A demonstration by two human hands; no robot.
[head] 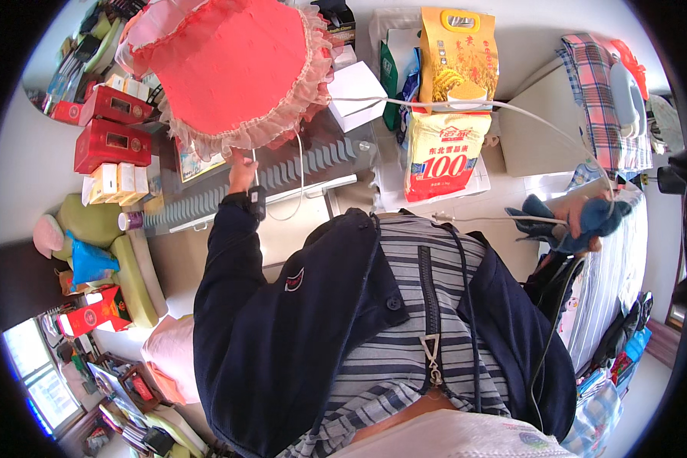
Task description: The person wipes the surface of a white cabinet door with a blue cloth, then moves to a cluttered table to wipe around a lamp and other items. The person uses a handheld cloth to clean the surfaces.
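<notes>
A red fabric cover [235, 74] with a ruffled, sheer hem leans over the glass-topped table [275, 177]. My left hand [242, 172] is curled at its lower hem, with the fingertips partly hidden by the frill. From under the cover runs a white cord [418, 104], which arcs across to the right side. There my right hand [575, 220] grips a blue cloth [598, 229] wrapped about the cord. The cord's plug end [443, 217] sticks out to the left of the cloth, in front of my chest. Another loop of white cord [301, 172] hangs beside the table's front edge.
Behind the cord stand a yellow grain bag [458, 51] and a rice bag [449, 154]. A white box [356, 94] sits beside the cover. Red gift boxes [113, 146] and small cartons [117, 183] occupy the table's left end. A bed [612, 275] lies at right.
</notes>
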